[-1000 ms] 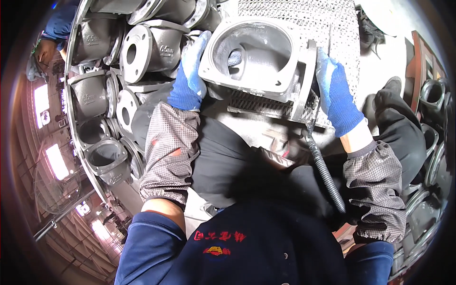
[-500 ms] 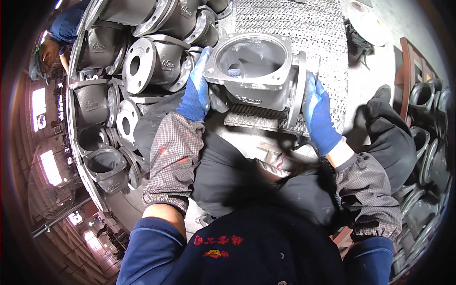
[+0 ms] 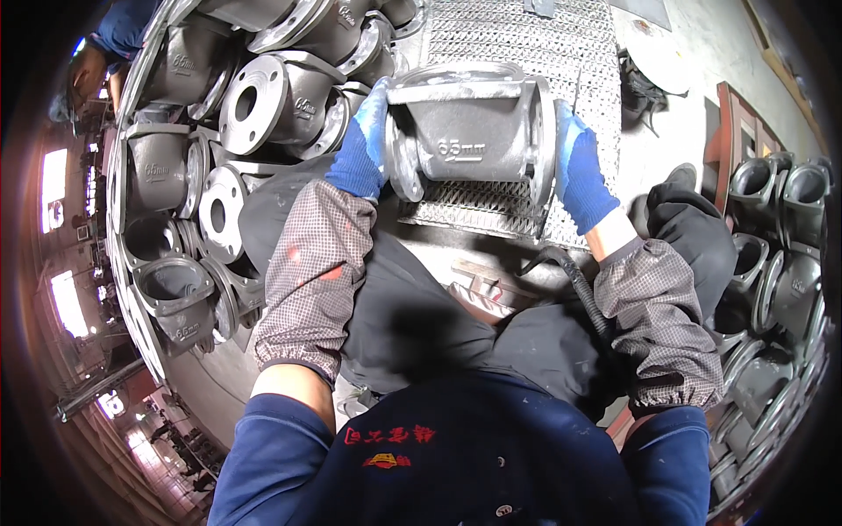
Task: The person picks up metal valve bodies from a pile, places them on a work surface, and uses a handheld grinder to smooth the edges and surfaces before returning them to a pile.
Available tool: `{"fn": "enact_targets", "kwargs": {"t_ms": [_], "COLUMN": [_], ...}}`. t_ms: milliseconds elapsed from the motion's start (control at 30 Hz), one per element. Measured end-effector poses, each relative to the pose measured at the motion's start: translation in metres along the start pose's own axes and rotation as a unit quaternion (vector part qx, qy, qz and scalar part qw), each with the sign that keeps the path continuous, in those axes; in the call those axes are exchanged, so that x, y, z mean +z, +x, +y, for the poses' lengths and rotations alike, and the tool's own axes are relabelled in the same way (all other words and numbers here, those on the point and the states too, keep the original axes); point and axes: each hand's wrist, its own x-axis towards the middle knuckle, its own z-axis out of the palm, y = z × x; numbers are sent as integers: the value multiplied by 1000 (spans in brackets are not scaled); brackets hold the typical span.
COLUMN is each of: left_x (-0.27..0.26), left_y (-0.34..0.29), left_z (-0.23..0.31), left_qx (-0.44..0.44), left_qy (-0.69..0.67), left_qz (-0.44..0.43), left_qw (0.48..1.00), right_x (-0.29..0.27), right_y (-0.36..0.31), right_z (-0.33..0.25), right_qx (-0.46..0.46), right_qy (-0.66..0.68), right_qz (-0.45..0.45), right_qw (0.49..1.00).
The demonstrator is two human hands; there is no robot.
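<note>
Between my hands is a grey cast-metal valve body (image 3: 474, 131) with a round flange at each end. Its broad side wall faces me, while the square rimmed opening is tipped upward and seen almost edge-on. In a blue glove, my left hand (image 3: 362, 149) grips the left flange, its fingers partly hidden behind the metal. My right hand (image 3: 579, 167), gloved the same, presses against the outer face of the right flange. Under and behind the casting lies a bench top of metal mesh (image 3: 574, 53).
Similar valve bodies (image 3: 303, 101) are stacked at the left, and more castings (image 3: 781, 280) crowd the far right. A dark ribbed hose (image 3: 579, 285) curves over my right thigh. Another person's arm (image 3: 118, 35) shows at the upper left.
The valve body has been tilted: its opening faced me before, and now its side wall does. Both hands have stayed on the flanges and turned with it.
</note>
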Motion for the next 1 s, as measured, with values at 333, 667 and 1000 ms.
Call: {"fn": "enact_targets", "kwargs": {"t_ms": [333, 667, 1000], "left_x": [-29, -27, -33], "left_y": [33, 46, 47], "left_z": [-15, -19, -24], "left_qx": [12, -5, -4], "left_qy": [-19, -90, -70], "left_qz": [-67, -24, 0], "left_qw": [998, 996, 998], "right_x": [3, 12, 9], "right_y": [13, 18, 13], "right_z": [-1, -1, 9], "right_qx": [-79, -83, -152], "right_qy": [-27, 26, -5], "right_qz": [-3, 21, 28], "right_qw": [996, 996, 988]}}
